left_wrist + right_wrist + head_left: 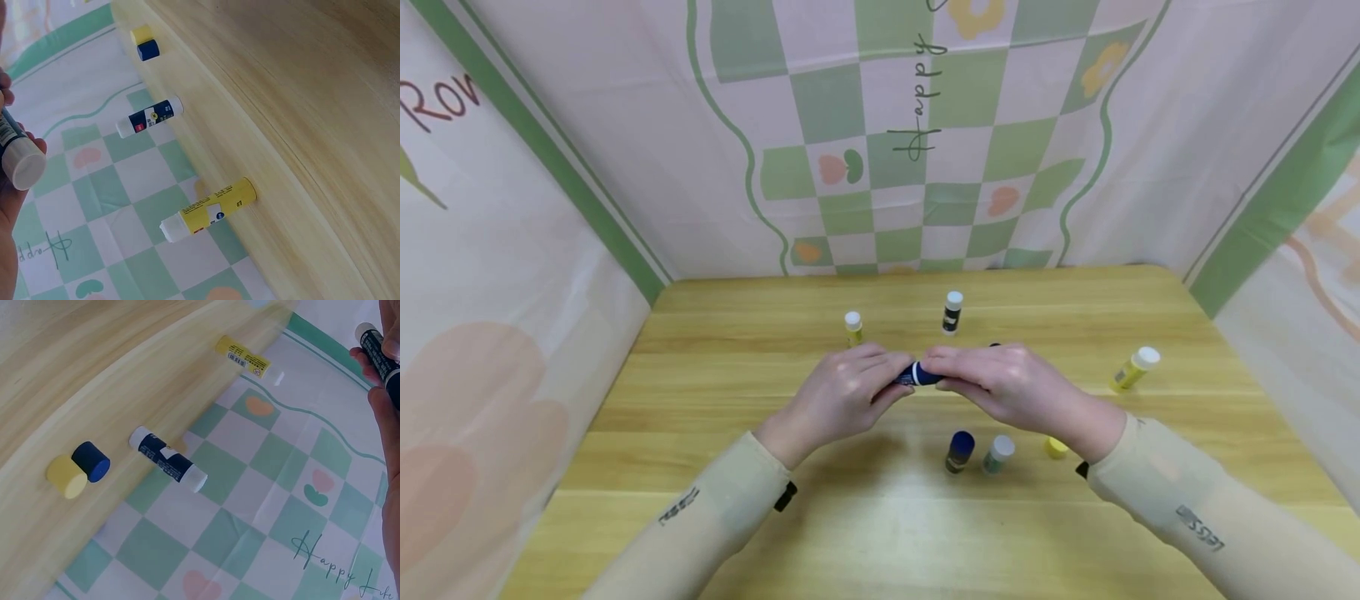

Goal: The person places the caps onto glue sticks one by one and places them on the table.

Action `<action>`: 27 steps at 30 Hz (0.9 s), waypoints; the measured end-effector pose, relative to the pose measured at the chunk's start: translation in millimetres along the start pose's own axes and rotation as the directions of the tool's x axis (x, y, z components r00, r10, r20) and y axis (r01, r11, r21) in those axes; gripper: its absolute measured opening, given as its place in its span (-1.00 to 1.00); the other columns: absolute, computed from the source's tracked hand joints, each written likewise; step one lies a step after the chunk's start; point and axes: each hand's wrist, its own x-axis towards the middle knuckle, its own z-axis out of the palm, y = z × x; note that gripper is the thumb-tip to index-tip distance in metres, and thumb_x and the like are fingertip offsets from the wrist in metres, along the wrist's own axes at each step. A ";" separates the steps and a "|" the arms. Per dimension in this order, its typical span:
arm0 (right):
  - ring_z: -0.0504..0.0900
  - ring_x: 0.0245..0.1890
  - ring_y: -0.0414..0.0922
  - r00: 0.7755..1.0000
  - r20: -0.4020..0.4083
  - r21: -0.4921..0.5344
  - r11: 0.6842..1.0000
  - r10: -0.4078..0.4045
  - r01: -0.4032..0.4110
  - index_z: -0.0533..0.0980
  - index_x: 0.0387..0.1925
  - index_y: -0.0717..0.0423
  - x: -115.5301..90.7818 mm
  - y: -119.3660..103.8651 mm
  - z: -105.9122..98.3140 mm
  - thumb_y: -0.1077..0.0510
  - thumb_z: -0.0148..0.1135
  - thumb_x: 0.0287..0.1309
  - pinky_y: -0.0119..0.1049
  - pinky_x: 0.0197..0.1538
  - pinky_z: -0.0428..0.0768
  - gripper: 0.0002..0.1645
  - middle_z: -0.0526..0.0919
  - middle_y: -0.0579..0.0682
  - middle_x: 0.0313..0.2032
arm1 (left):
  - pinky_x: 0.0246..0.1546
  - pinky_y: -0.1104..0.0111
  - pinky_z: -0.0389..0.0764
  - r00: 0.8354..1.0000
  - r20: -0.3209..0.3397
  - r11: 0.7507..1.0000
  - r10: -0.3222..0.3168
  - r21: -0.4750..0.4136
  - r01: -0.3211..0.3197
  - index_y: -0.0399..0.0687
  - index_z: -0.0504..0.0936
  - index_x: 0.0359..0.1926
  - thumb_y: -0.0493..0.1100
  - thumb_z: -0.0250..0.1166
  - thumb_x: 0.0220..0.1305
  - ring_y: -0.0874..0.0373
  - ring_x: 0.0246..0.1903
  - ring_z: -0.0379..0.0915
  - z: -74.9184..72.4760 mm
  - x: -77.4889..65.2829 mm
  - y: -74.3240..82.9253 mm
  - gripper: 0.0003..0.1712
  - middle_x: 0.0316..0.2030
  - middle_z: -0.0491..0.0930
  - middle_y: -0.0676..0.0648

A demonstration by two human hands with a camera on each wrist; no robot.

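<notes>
Your pale sleeves loom nearest, and here we go: your left hand and right hand, close together, both grip the dark-blue tube above the wooden table.

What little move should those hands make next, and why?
Perhaps a gentle push of the right hand toward the left hand: they hold the dark blue tube from opposite ends, and a white band shows between its two dark parts, so it may not be fully closed.
</notes>
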 end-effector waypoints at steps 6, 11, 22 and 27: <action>0.81 -0.19 0.01 0.999 -0.037 0.007 1.000 -0.014 0.014 0.68 -0.06 0.29 2.6 -1.4 1.8 0.03 -0.02 0.57 -0.32 -0.24 0.74 -0.54 0.79 0.17 -0.12 | -0.16 0.44 0.71 0.999 -0.029 1.000 0.021 0.005 -0.021 -0.27 0.69 -0.07 -0.24 0.50 0.22 0.13 -0.22 0.73 1.9 -1.7 -0.1 -0.71 -0.19 0.79 -0.07; 0.81 -0.24 0.01 0.998 -0.059 0.015 1.000 -0.019 0.019 0.69 -0.07 0.28 3.6 -3.1 3.4 0.04 0.00 0.56 -0.34 -0.26 0.74 -0.56 0.79 0.16 -0.14 | -0.12 0.43 0.71 0.998 -0.044 0.999 0.047 0.010 -0.046 -0.26 0.68 -0.10 -0.24 0.48 0.25 0.14 -0.21 0.74 3.2 -2.7 0.8 -0.74 -0.19 0.78 -0.06; 0.81 -0.24 -0.01 0.998 -0.062 0.014 1.000 -0.010 0.011 0.69 -0.09 0.29 2.5 -3.1 7.1 0.03 0.00 0.56 -0.35 -0.27 0.74 -0.54 0.79 0.15 -0.15 | -0.12 0.41 0.72 0.998 -0.049 0.999 0.046 0.031 -0.044 -0.27 0.67 -0.11 -0.23 0.48 0.25 0.13 -0.22 0.74 6.1 -4.3 2.4 -0.74 -0.21 0.78 -0.07; 0.81 -0.24 -0.02 0.997 -0.076 0.010 1.000 -0.008 0.008 0.68 -0.09 0.29 2.9 -3.4 8.7 0.04 0.00 0.56 -0.34 -0.26 0.74 -0.55 0.80 0.12 -0.15 | -0.08 0.40 0.71 0.998 -0.054 0.999 0.033 0.028 -0.032 -0.30 0.67 -0.09 -0.24 0.47 0.25 0.11 -0.21 0.73 8.1 -5.0 2.4 -0.73 -0.20 0.78 -0.09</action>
